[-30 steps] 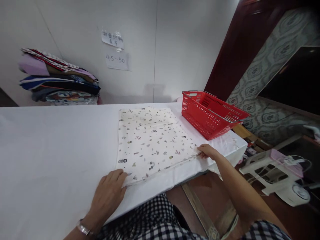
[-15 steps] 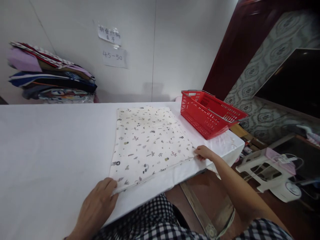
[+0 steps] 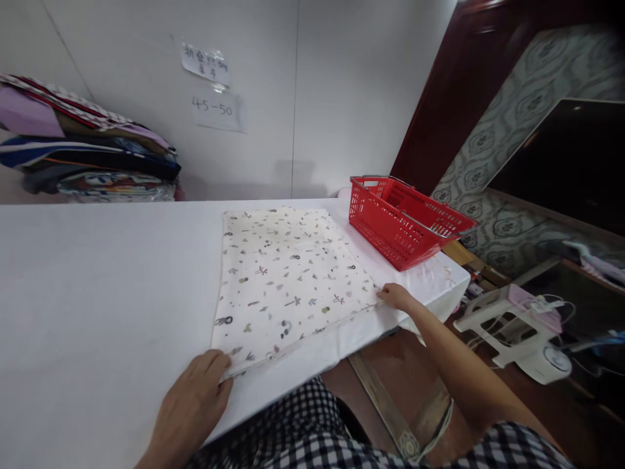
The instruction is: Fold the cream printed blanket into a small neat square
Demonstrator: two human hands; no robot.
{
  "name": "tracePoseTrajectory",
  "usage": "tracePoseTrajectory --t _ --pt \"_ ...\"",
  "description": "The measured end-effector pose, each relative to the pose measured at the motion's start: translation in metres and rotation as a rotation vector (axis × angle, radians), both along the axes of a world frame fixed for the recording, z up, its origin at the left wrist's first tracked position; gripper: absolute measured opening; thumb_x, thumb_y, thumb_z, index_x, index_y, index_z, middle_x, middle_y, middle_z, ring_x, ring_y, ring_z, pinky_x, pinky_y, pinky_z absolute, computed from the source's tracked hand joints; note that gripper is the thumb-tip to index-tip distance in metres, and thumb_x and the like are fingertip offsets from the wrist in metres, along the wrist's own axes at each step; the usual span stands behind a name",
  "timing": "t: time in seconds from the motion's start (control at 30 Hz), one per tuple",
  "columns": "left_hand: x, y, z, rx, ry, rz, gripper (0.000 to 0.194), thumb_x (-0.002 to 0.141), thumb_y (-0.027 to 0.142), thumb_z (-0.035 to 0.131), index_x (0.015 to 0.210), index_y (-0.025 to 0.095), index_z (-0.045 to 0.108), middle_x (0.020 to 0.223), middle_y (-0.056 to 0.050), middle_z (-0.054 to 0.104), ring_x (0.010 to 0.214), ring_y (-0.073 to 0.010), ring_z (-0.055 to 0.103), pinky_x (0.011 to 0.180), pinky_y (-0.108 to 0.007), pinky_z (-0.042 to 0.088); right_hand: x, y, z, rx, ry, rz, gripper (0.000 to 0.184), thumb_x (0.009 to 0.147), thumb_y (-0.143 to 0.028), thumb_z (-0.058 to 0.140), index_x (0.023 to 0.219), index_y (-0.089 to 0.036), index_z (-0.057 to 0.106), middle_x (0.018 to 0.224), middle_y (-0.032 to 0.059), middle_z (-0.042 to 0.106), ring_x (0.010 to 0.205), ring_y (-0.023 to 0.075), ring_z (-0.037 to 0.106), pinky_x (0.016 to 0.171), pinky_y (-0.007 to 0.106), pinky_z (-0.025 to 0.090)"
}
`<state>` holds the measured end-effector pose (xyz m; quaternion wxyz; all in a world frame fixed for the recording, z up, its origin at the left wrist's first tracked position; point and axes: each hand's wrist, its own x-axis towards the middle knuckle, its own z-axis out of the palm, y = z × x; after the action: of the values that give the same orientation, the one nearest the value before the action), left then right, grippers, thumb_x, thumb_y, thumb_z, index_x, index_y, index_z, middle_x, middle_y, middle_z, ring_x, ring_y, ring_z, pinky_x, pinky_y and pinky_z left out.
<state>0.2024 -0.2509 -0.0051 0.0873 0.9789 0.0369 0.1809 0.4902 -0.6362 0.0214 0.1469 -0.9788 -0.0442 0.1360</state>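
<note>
patterned cloth (image 3: 293, 273) flat on the white table (image 3: 122, 280), center of view; left hand (image 3: 198, 391) clamped on its 7 o'clock corner, right hand (image 3: 394, 296) pinching its 4 o'clock corner; red basket (image 3: 405, 225) just beside it at 2 o'clock, clothes stack (image 3: 92, 143) at 10 o'clock by the wall

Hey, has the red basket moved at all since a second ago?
No. Against the corner of the white-covered table, the red basket sits in the same place; only the view has shifted.
</note>
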Motion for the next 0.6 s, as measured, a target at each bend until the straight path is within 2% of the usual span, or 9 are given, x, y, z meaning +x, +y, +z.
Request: tracePoseTrajectory --t 0.23,0.5,0.6 --pt "0.0000 0.0007 0.0017 -0.048 0.011 0.012 0.019 0.077 0.025 0.040 0.082 0.019 0.058 0.094 -0.008 0.061 0.088 -0.0228 0.056 0.075 -0.034 0.046 -0.0017 -0.0016 -0.0003 0.023 0.061 -0.018 0.018 0.076 -0.032 0.057 0.076 -0.014 0.062 0.056 0.0014 0.060 0.052 0.0116 0.053 0.048 0.020 0.033" --pt "0.0011 -0.0002 0.0012 -0.066 0.027 0.043 0.019 0.077 0.028 0.039 0.080 0.021 0.057 0.093 -0.006 0.061 0.088 -0.0218 0.056 0.073 -0.032 0.046 0.0020 -0.0014 -0.0008 0.102 0.078 -0.072 0.016 0.068 -0.029 0.067 0.068 -0.015 0.061 0.056 0.0007 0.059 0.054 0.0111 0.053 0.048 0.020 0.034" --pt "-0.0001 0.0024 -0.0001 -0.082 0.042 0.052 0.019 0.077 0.029 0.039 0.082 0.022 0.057 0.095 -0.005 0.061 0.090 -0.0210 0.056 0.073 -0.031 0.046 0.0008 -0.0005 0.0019 0.186 0.125 -0.080 0.016 0.072 -0.029 0.064 0.066 -0.015 0.058 0.050 -0.0011 0.056 0.048 0.0089 0.050 0.045 0.019 0.033"
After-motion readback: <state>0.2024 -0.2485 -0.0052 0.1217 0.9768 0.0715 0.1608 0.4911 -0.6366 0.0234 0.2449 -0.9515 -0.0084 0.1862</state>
